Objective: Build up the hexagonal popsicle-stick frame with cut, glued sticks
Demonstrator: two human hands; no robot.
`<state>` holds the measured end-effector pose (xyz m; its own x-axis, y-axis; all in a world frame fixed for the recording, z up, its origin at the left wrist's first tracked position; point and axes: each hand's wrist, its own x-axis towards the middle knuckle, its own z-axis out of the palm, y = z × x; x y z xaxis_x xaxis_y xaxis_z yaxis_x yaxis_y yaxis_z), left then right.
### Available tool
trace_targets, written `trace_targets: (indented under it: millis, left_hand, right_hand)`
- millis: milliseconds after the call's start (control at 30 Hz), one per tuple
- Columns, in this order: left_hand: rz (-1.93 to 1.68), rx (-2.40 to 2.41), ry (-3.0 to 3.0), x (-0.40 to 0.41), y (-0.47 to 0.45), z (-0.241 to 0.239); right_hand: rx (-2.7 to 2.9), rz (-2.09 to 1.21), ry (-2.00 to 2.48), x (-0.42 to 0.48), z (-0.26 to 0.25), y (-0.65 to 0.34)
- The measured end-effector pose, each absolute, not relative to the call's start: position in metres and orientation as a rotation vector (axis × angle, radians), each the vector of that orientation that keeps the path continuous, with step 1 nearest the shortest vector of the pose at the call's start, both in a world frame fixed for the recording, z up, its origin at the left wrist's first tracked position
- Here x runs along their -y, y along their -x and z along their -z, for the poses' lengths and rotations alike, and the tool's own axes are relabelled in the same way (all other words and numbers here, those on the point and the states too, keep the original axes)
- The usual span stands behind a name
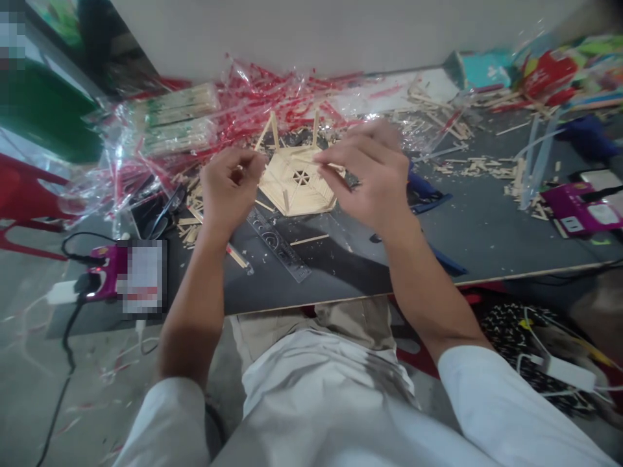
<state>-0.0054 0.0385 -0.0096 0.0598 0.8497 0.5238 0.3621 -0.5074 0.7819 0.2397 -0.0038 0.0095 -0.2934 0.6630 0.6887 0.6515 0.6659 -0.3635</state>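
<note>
A hexagonal wooden stick frame [306, 201] lies on the dark table, with upright sticks at its corners and a spoked opening in its middle. Beside its left edge, my left hand [231, 188] is closed in a pinch; whatever is between the fingertips is hidden. My right hand [372, 172] hovers over the frame's right side, thumb and fingers pinched on what looks like a short wooden stick [307, 157]. A clear ruler [280, 246] lies in front of the frame, and a loose stick [310, 240] rests near it. Behind my right hand is a blue glue gun [423, 185], partly covered.
Red and clear plastic wrappers [272, 97] heap at the back, next to bundled sticks [175, 120]. Loose sticks [477, 167] scatter rightward. Purple power strips [584, 204] sit at both sides, with cables. A red stool [29, 201] stands at left.
</note>
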Motion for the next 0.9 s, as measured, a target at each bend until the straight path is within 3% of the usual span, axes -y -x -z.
trace_targets:
  millis: [367, 900]
  left_hand:
    - [-1.408, -1.130, -2.090, -0.040, -0.001, 0.036]
    - [-1.374, -1.151, -2.086, -0.045, 0.003, 0.040]
  right_hand:
    - [2.170, 0.030, 1.194, 0.000, 0.023, -0.237]
    - [2.160, -0.003, 1.195, -0.001, 0.028, -0.230]
